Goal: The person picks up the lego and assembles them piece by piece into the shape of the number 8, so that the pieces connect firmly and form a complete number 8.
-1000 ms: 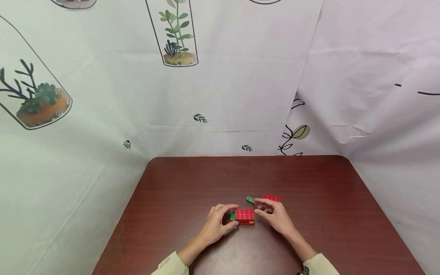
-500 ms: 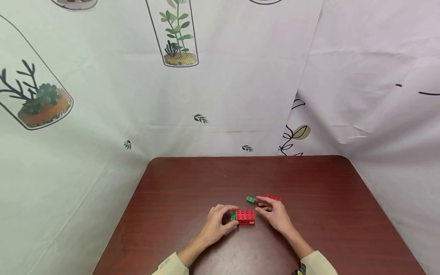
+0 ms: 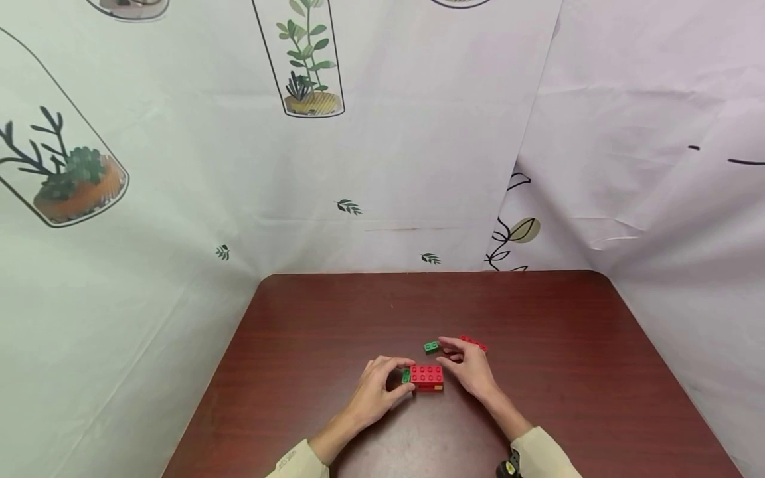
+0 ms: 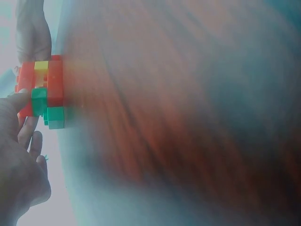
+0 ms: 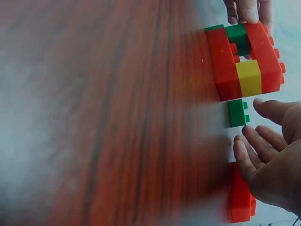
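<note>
My left hand [image 3: 373, 390] grips a small stack of toy building bricks [image 3: 427, 373] from its left side, thumb at the near face and fingers at the far one. A red brick tops the stack and another red one lies below. Between them the right wrist view shows a yellow brick [image 5: 249, 78] and a green brick [image 5: 239, 38]. Behind the stack lies a loose two-stud green brick [image 3: 431, 346]. My right hand [image 3: 472, 372] is beside it, fingers spread; in the right wrist view a fingertip comes right at its edge.
A loose red brick [image 3: 474, 342] lies behind my right hand and is partly covered by it. The brown wooden table [image 3: 335, 312] ends at a patterned white cloth backdrop [image 3: 382, 166], with cloth at both sides as well.
The loose green brick has turned and shifted slightly left. My right hand has moved a little left with it. My left hand and the stack have stayed in place.
</note>
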`<state>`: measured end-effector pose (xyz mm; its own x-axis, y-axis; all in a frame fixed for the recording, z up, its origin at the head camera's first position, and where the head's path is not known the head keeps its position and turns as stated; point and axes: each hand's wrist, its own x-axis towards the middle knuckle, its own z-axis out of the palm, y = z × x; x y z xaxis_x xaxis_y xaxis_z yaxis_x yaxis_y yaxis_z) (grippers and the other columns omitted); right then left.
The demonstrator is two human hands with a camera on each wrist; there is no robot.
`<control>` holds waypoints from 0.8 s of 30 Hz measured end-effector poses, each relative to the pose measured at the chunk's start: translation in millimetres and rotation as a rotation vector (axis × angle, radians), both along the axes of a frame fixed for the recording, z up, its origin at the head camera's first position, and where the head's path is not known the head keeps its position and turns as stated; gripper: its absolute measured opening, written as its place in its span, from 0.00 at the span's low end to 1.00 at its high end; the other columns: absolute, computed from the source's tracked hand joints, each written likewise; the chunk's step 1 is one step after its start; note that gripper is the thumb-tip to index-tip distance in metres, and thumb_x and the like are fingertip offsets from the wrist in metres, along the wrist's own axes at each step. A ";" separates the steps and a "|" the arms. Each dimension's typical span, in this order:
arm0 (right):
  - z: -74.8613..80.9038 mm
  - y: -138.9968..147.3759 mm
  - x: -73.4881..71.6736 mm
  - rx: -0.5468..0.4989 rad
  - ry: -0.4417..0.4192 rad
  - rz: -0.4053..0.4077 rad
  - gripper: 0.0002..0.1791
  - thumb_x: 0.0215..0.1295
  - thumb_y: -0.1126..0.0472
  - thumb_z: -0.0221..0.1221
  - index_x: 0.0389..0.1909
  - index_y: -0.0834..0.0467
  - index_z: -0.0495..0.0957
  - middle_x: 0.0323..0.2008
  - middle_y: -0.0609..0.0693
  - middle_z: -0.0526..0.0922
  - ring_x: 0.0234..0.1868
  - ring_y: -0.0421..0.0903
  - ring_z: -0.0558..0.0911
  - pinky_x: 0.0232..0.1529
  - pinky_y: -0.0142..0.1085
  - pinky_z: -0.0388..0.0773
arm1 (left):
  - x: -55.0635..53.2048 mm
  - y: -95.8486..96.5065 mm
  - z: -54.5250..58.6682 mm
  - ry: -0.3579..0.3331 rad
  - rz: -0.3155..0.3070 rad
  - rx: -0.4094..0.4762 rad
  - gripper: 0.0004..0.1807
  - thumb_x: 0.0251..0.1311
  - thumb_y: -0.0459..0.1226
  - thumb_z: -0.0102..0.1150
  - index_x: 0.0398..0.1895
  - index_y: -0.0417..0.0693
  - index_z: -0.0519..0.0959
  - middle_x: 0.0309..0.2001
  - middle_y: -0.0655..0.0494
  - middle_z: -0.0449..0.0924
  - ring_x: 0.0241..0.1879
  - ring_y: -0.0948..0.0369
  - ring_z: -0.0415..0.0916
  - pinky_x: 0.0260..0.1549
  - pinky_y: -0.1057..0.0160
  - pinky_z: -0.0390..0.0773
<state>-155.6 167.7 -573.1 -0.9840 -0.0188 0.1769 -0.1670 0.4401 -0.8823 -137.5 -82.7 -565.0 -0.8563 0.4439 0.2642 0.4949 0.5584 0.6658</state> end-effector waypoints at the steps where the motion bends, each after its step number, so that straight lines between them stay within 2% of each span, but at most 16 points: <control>1: -0.1 -1.2 -0.9 0.003 0.005 0.001 0.22 0.60 0.72 0.75 0.56 0.65 0.86 0.49 0.58 0.90 0.47 0.55 0.89 0.46 0.43 0.86 | 0.0 0.1 -0.1 -0.002 0.000 0.001 0.21 0.67 0.46 0.74 0.62 0.60 0.83 0.54 0.65 0.86 0.54 0.61 0.77 0.52 0.55 0.73; 13: -4.4 -11.3 -13.7 0.045 0.007 -0.026 0.21 0.56 0.71 0.78 0.52 0.62 0.89 0.42 0.52 0.91 0.41 0.48 0.86 0.41 0.35 0.81 | 0.3 1.0 0.4 -0.012 -0.008 0.010 0.20 0.67 0.45 0.73 0.61 0.59 0.84 0.53 0.62 0.86 0.54 0.60 0.77 0.53 0.53 0.72; 24: -6.6 -16.2 -21.0 0.030 0.053 0.018 0.21 0.51 0.69 0.81 0.47 0.64 0.89 0.38 0.54 0.91 0.36 0.47 0.84 0.37 0.35 0.79 | -1.6 -0.7 -1.1 -0.010 -0.014 0.005 0.20 0.67 0.46 0.73 0.60 0.59 0.84 0.53 0.63 0.86 0.53 0.60 0.77 0.52 0.54 0.72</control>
<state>-176.6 151.5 -579.7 -0.9727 -0.0425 0.2281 -0.2215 0.4630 -0.8582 -139.1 -83.4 -566.1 -0.8526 0.4543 0.2581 0.4960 0.5482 0.6734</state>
